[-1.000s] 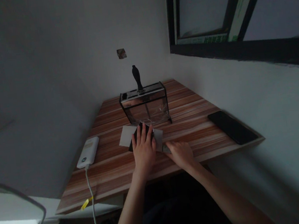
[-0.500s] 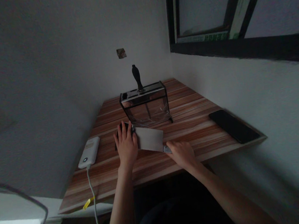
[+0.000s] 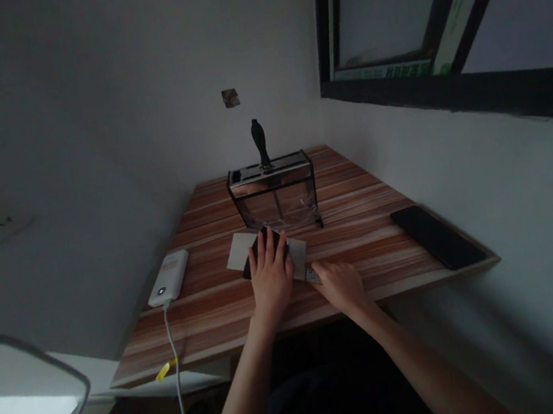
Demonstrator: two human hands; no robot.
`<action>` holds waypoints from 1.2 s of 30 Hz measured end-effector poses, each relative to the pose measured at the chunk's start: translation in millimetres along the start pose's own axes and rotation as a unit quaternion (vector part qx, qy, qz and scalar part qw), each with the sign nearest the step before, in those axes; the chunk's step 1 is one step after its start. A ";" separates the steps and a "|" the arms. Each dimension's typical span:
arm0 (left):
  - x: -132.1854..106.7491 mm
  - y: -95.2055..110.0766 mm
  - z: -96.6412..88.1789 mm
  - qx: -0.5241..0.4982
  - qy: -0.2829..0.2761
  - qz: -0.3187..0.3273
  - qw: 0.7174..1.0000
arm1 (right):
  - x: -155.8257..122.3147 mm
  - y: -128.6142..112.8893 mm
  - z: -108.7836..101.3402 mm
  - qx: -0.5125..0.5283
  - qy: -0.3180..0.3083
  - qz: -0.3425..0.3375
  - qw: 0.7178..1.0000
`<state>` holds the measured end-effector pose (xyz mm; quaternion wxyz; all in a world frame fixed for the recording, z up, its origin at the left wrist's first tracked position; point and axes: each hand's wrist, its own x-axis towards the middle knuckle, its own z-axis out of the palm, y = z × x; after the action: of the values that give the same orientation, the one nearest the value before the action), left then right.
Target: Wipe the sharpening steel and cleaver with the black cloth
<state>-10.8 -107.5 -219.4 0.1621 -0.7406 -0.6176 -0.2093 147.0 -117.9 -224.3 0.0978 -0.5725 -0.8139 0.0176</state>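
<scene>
A cleaver (image 3: 238, 252) with a wide, pale rectangular blade lies flat on the wooden table. My right hand (image 3: 340, 285) is closed round its handle, whose grey end (image 3: 311, 274) shows by the fingers. Over the middle of the blade, my left hand (image 3: 271, 281) presses down a black cloth (image 3: 249, 266), fingers laid long across it. The cloth and hand hide the blade's centre; pale metal shows on both sides. Just beyond the left fingertips stands a clear-sided box (image 3: 276, 207) with a black upright handle (image 3: 259, 143) on top.
To the left, a white power bank (image 3: 170, 277) lies with a white cable (image 3: 174, 354) running over the table edge. A yellow tag (image 3: 165, 370) hangs by the cable. At the right edge rests a black phone (image 3: 438, 235). Walls border the wooden table (image 3: 211, 329).
My left hand and the black cloth have slid right along the blade, from its left end to its middle. My right hand stays on the handle. The view has shifted slightly.
</scene>
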 end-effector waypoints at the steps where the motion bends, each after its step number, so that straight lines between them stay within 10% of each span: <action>1: -1.5 6.7 -0.1 -0.002 -0.003 0.011 1.000 | -0.1 -0.1 -0.6 -0.002 -0.003 0.001 1.000; 8: -10.5 37.1 -2.0 -0.032 -0.028 0.068 0.997 | 0.1 0.2 -3.2 0.012 -0.024 0.007 1.000; 25: -8.4 36.9 -6.1 -0.035 -0.033 0.041 0.998 | 0.5 -0.6 -3.6 0.023 -0.025 -0.001 0.999; 36: 6.9 -6.9 -2.6 -0.015 0.007 -0.036 0.999 | 0.4 -1.5 -3.2 0.014 -0.012 -0.004 1.000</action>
<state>-16.8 -101.7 -213.8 0.1477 -0.7185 -0.6399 -0.2289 146.1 -118.3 -220.8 0.0962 -0.5677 -0.8168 0.0356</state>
